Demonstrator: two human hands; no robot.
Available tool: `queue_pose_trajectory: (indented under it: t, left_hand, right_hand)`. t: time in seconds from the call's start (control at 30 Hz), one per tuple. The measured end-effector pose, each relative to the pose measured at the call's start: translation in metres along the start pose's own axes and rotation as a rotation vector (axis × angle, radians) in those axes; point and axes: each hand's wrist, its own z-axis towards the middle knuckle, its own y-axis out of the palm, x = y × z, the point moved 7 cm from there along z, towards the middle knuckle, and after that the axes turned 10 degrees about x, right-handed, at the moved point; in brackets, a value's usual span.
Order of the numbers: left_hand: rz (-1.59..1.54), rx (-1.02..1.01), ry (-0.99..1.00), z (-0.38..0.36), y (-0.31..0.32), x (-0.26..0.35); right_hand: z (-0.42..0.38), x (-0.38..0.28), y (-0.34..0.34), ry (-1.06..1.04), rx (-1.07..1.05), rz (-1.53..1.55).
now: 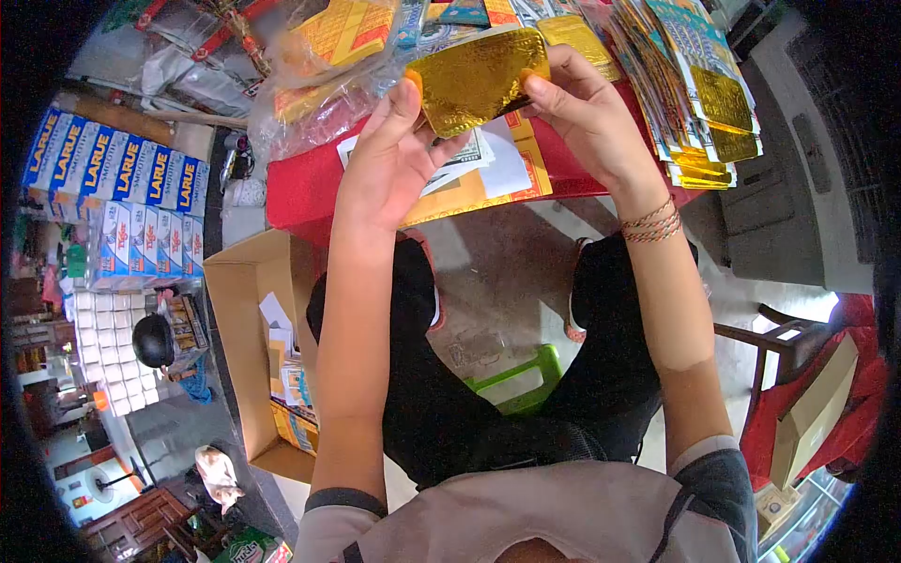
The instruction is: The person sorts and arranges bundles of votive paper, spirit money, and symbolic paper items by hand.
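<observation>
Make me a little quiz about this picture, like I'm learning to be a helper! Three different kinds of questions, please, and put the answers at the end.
1. Pick one: the LARUE boxes are on which side of the picture?
A) right
B) left
C) middle

2. True or false: the left hand and the right hand both hold the shiny gold piece.

3. Fill in the blank: the tablecloth is coloured ____.

Key: 1. B; 2. true; 3. red
</observation>
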Motion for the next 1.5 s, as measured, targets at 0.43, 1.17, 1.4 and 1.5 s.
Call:
queue_pose_trajectory:
  t: [0.43,1.17,1.4,1.5]
  left_hand:
    - [0.608,0.089,0.167,0.003,-0.003,-0.006]
    - [1.850,-0.245,0.762,-0.042,0.019,-0.025]
    - [1.747,-0.244,0.809,-0.055,0.020,-0.013]
    - [1.483,-0.205,0.700,-0.055,0.021,-0.011]
  right_hand:
    - [0.006,0.006,-0.017,0.197,0.093,0.485]
    - [-0.022,0.004,-0.033,0.429,-0.011,-0.028]
    - [-0.016,0.020,-0.024,0.331,-0.101,-0.354]
    - [-0.012,0.022,-0.009,0.220,-0.114,-0.547]
